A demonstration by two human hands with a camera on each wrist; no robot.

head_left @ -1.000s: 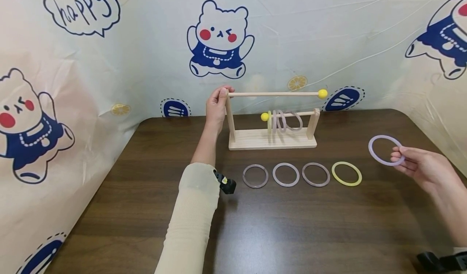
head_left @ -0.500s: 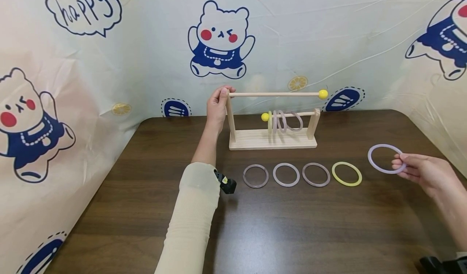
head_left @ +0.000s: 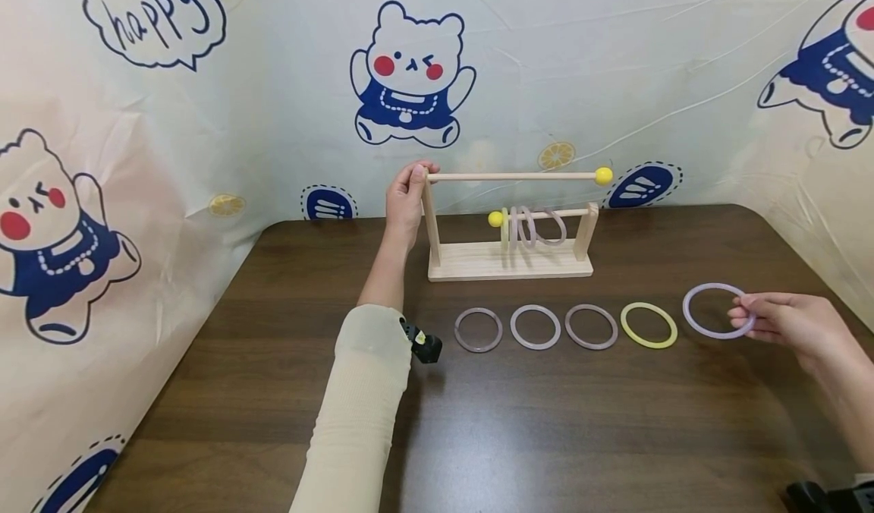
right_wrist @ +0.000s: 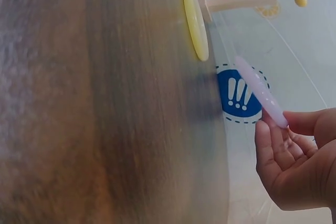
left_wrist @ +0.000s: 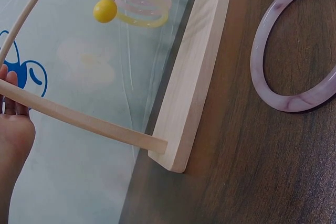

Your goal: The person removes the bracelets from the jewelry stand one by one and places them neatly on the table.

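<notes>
My left hand (head_left: 404,206) grips the top of the left post of a wooden bangle stand (head_left: 471,266), where the upper rod begins. That rod carries no bangles and ends in a yellow ball (head_left: 604,176). On the lower rod hang a yellow bangle (head_left: 504,234) and several pale purple ones. At the right, my right hand (head_left: 795,323) pinches a lavender bangle (head_left: 688,312) by its right side, thumb against fingers. The right wrist view shows that lavender bangle (right_wrist: 257,87) tilted, held apart from the table.
Bangles lie flat in a row before the stand: a greyish purple bangle (head_left: 458,331), a pale lavender bangle (head_left: 514,328), a mauve bangle (head_left: 569,328) and a yellow-green bangle (head_left: 652,344). The dark wooden table (head_left: 546,429) meets a printed cloth (head_left: 287,118) behind.
My right hand has come down and slightly left with the lavender bangle, nearer the yellow-green one. The left hand and the stand stay where they were.
</notes>
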